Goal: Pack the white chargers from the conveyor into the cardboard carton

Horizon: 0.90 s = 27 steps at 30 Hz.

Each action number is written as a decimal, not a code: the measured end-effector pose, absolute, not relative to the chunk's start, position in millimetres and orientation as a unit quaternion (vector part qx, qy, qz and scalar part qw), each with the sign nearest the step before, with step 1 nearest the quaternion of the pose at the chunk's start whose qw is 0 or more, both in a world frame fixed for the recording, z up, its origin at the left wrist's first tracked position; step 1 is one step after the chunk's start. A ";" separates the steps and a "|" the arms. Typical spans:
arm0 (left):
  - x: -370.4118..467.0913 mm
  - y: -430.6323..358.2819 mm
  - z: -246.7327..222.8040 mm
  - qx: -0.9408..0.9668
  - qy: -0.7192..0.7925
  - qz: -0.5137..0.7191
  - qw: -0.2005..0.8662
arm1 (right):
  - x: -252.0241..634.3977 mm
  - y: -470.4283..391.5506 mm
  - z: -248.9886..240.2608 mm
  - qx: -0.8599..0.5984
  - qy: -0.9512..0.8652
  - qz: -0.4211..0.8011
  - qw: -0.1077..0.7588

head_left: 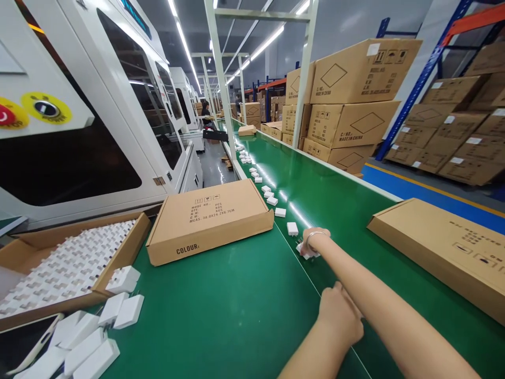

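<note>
My right hand (pixel 316 238), with a bracelet at the wrist, reaches over the green conveyor belt (pixel 335 184). Its fingers are closed around white plug chargers (pixel 304 251), partly hidden under the hand. Just beyond it, another white charger (pixel 292 229) lies on the belt with its prongs toward me. My left hand (pixel 340 315) is closed beside and below my right forearm. Its fingers face away, so whatever it may hold is hidden.
A closed carton (pixel 209 221) stands on the green surface at left. Beside it, an open box (pixel 144 231) holds rows of chargers, with loose chargers (pixel 130 310) in front. Another carton (pixel 442 252) lies at right. White machines line the left; a person (pixel 205 111) is far off.
</note>
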State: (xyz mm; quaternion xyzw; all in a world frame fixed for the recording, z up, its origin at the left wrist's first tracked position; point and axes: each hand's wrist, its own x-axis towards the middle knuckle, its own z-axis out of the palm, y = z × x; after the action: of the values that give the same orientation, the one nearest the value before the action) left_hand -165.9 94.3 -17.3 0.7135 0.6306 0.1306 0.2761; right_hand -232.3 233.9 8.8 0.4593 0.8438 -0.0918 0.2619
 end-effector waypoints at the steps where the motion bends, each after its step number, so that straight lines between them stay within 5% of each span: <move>1: -167.8 93.1 -17.5 0.719 0.632 0.126 0.260 | -217.7 237.7 13.2 0.450 0.852 -0.100 0.247; 10: -174.3 92.9 -18.8 0.675 0.682 0.167 0.225 | -15.4 223.4 15.4 0.410 0.884 -0.212 0.074; 19: -174.8 88.9 -19.5 0.703 0.655 0.161 0.227 | 14.5 161.6 -16.5 0.387 0.877 -0.284 -0.022; 27: -175.0 89.2 -13.0 0.665 0.685 0.182 0.235 | 1.7 141.2 3.6 0.249 0.967 -0.041 0.015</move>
State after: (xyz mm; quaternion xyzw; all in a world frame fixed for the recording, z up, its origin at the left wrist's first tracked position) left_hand -175.0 89.2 -13.0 0.6653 0.6849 0.1818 0.2350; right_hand 1.7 141.2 3.6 0.2491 0.9675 -0.0409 0.0153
